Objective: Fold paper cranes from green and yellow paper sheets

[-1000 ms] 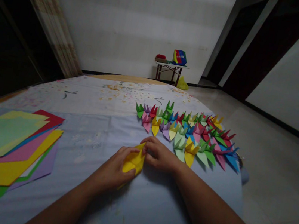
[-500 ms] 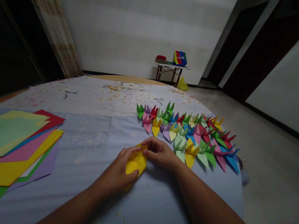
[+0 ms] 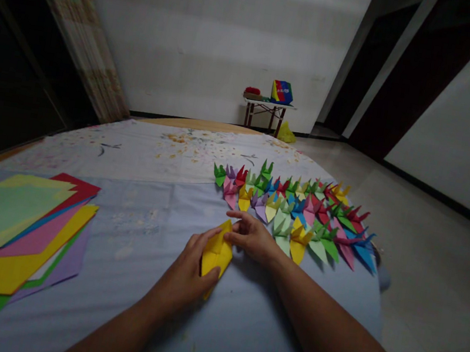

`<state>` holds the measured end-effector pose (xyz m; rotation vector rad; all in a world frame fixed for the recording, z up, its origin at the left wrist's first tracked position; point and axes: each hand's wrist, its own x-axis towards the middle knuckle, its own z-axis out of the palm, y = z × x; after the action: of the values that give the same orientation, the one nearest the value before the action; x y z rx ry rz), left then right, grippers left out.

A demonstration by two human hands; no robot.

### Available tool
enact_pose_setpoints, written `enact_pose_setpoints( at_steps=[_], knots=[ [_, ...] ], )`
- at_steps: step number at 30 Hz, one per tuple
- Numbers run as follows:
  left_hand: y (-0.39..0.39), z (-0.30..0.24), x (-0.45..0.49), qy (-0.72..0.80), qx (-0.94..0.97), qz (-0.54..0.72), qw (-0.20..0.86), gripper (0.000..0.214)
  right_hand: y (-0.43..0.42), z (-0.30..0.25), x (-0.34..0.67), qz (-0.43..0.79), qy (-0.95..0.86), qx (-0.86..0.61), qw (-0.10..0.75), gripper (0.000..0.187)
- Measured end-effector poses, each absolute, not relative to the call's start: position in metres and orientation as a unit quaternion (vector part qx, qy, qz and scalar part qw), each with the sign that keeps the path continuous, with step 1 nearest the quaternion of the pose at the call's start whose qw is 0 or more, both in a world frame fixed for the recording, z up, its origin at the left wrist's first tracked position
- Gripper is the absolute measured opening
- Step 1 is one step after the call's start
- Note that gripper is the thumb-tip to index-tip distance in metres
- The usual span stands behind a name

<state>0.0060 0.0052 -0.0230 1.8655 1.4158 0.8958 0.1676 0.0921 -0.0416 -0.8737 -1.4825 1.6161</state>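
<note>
The folded yellow paper [image 3: 216, 251] lies on the table [image 3: 237, 331], just in front of the row of paper cranes [image 3: 296, 212]. Its long axis runs away from the person, tilted slightly right. The left hand [image 3: 183, 275] pins the near end, fingers curled closed around it. The right hand [image 3: 252, 238] pinches the far tip between thumb and forefinger. Both hands touch the paper. Its underside and the creases beneath the left fingers are hidden. A stack of coloured sheets [image 3: 7, 229] sits well left of the paper.
</note>
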Motion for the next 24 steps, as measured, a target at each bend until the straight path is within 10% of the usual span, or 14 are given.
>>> enact_pose_setpoints(
  at_steps=[11, 24],
  knots=[
    [0.0, -0.031, 0.005, 0.567, 0.732, 0.295, 0.235, 0.055, 0.088, -0.044, 0.169, 0.48, -0.671, -0.426, 0.371, 0.049],
    [-0.005, -0.038, 0.013, 0.595, 0.732, 0.278, 0.178, 0.061, 0.086, -0.027, 0.186, 0.432, -0.777, -0.436, 0.138, 0.022]
  ],
)
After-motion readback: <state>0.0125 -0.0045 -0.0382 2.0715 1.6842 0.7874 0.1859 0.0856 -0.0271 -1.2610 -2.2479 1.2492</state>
